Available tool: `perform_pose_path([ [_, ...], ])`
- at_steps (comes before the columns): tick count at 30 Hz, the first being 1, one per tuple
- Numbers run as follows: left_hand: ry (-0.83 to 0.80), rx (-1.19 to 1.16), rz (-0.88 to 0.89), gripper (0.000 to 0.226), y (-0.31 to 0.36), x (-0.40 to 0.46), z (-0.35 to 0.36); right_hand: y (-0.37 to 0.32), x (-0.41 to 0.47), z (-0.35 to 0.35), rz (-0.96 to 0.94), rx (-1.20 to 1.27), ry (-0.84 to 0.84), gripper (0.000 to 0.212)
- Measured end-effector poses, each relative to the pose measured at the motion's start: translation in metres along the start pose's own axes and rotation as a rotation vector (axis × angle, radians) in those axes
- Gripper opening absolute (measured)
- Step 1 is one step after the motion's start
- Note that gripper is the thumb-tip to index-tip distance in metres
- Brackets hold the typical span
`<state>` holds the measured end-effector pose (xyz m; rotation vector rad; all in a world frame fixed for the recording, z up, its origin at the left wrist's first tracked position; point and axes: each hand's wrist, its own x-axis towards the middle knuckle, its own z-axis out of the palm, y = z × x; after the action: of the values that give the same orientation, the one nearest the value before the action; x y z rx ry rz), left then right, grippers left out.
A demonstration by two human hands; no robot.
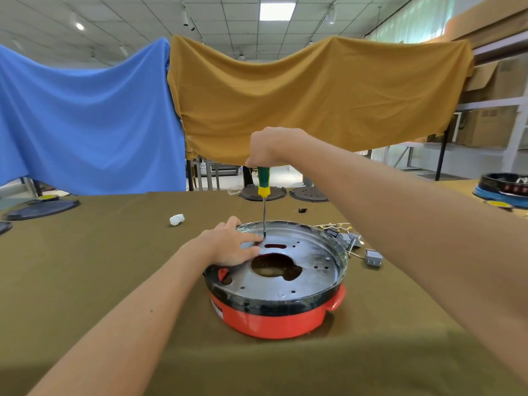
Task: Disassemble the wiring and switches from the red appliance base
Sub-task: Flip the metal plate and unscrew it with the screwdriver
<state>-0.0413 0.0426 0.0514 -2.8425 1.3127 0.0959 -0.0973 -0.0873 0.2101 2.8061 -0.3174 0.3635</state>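
Note:
The red appliance base stands on the olive table, its black rim around a grey metal plate with a large middle cut-out. My right hand grips the top of a green and yellow screwdriver held upright. Its tip meets the plate near the far rim. My left hand rests on the plate's far left part, fingers straight, fingertips next to the screwdriver tip. Removed wiring with grey switches lies just right of the base.
A white crumpled wad lies on the table to the left. Dark round plates sit at the far edge, more on the left. A blue and black appliance stands far right. A small black part lies behind the base.

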Motion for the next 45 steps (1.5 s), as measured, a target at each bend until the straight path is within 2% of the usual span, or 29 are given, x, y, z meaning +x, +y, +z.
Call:
perform_pose_path([
  [3,-0.002,0.001,0.002,0.048,0.0,0.0,0.0,0.015,-0.004,-0.006,-0.099,0.191,-0.151,0.024],
  [6,-0.003,0.005,0.002,0.048,0.0,0.001,0.0,0.026,-0.012,-0.01,-0.157,0.482,-0.274,0.005],
  [8,-0.006,0.004,0.002,0.047,-0.001,0.001,0.001,0.031,-0.013,-0.008,-0.157,0.529,-0.272,0.012],
  [10,-0.004,0.006,0.002,0.046,-0.002,0.002,0.001,0.032,-0.013,-0.002,-0.114,0.511,-0.229,0.014],
  [12,-0.006,0.001,0.002,0.046,-0.002,0.002,0.001,0.03,-0.014,0.003,-0.047,0.411,-0.192,0.04],
  [14,-0.007,0.0,0.004,0.047,-0.002,0.003,0.001,0.026,-0.013,0.006,0.006,0.174,-0.108,0.06],
  [16,-0.011,0.006,0.008,0.047,-0.002,0.004,0.001,0.025,-0.009,0.008,-0.019,0.083,-0.048,0.054],
  [18,-0.009,0.007,0.006,0.047,-0.002,0.003,0.001,0.027,-0.007,0.006,-0.081,0.173,-0.079,0.034],
  [22,-0.004,0.014,0.002,0.047,-0.002,0.003,0.001,0.033,-0.009,-0.005,-0.162,0.338,-0.208,0.011],
  [26,-0.009,0.008,0.001,0.047,-0.001,0.001,0.0,0.03,-0.013,-0.003,-0.168,0.419,-0.201,0.015],
  [28,-0.013,0.006,0.002,0.047,0.0,0.001,-0.001,0.022,-0.016,-0.001,-0.12,0.315,-0.169,0.04],
  [30,-0.014,0.004,-0.001,0.047,0.0,0.001,-0.001,0.013,-0.017,0.001,-0.012,0.064,-0.09,0.062],
  [31,-0.012,0.004,-0.001,0.047,0.0,0.001,-0.001,0.011,-0.016,0.002,0.015,-0.039,-0.041,0.06],
  [33,-0.011,0.007,0.002,0.047,0.0,0.002,0.0,0.009,-0.012,0.003,-0.006,-0.06,-0.018,0.044],
  [39,-0.001,-0.007,0.002,0.047,-0.002,0.002,0.0,0.022,-0.014,-0.008,-0.223,0.344,-0.133,0.009],
  [41,0.002,-0.016,0.003,0.046,-0.002,0.002,0.001,0.023,-0.014,-0.007,-0.222,0.459,-0.164,0.019],
  [43,0.001,-0.017,0.001,0.046,-0.001,0.001,0.0,0.022,-0.015,-0.006,-0.18,0.521,-0.197,0.017],
  [44,-0.001,-0.015,-0.001,0.046,-0.001,0.0,0.0,0.02,-0.015,-0.005,-0.142,0.484,-0.189,0.018],
  [45,-0.005,-0.012,-0.002,0.047,-0.001,0.0,-0.001,0.018,-0.015,-0.002,-0.09,0.375,-0.164,0.032],
])
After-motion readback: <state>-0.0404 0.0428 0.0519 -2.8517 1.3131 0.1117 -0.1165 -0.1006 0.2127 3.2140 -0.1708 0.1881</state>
